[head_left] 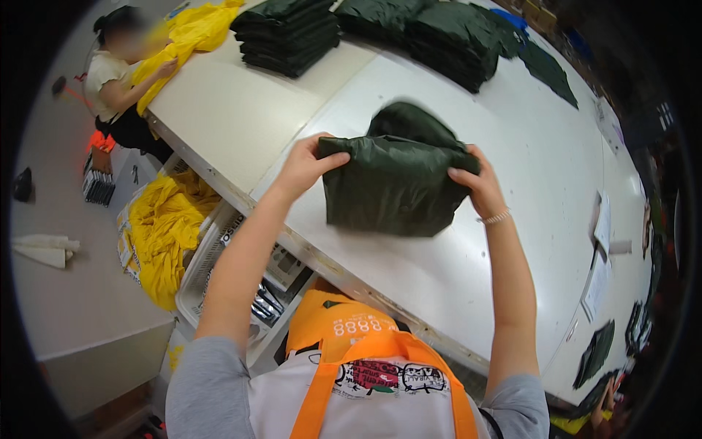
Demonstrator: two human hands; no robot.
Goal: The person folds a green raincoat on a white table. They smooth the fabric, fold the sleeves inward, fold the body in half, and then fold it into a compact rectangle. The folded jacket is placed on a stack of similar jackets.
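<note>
A dark green folded garment [398,186] of thin, shiny fabric hangs between my hands above the white tabletop [307,212]. My left hand [313,162] pinches its upper left corner, thumb in front and fingers behind. At the upper right corner, my right hand [479,179] grips it the same way. A rounded flap of the same dark fabric stands up behind the top edge, slightly blurred. Whether the lower edge touches the table I cannot tell.
Stacks of folded dark green garments [289,36] and further dark green piles [453,44] stand along the far side. Papers [599,256] lie at right. Left of the table are a bag of yellow fabric [161,234], an open drawer [274,300] and a person handling yellow cloth [194,36].
</note>
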